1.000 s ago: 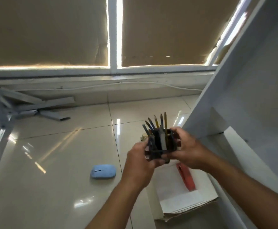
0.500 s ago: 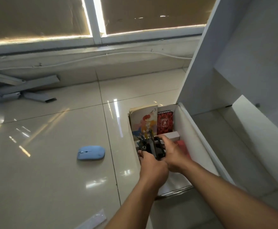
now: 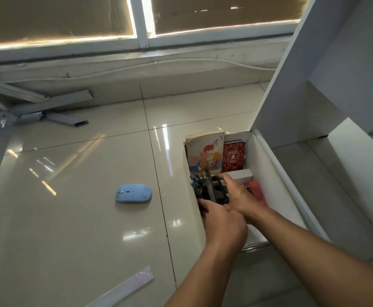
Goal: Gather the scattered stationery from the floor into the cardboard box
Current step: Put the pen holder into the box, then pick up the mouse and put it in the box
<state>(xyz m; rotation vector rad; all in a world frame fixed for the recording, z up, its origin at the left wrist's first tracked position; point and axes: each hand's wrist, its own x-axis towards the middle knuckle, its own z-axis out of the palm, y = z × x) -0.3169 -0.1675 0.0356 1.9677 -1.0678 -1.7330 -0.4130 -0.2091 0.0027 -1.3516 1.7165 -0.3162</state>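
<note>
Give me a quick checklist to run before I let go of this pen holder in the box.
1. Pen holder inside the box: ok.
2. Left hand and right hand both grip it: ok.
3. Holder's base down on the box floor: cannot tell, the hands hide it.
4. Pens standing in the holder: ok.
5. Books upright at the far wall: ok.
6. Floor gathered: not ok, the mouse and a strip lie outside the box.
</note>
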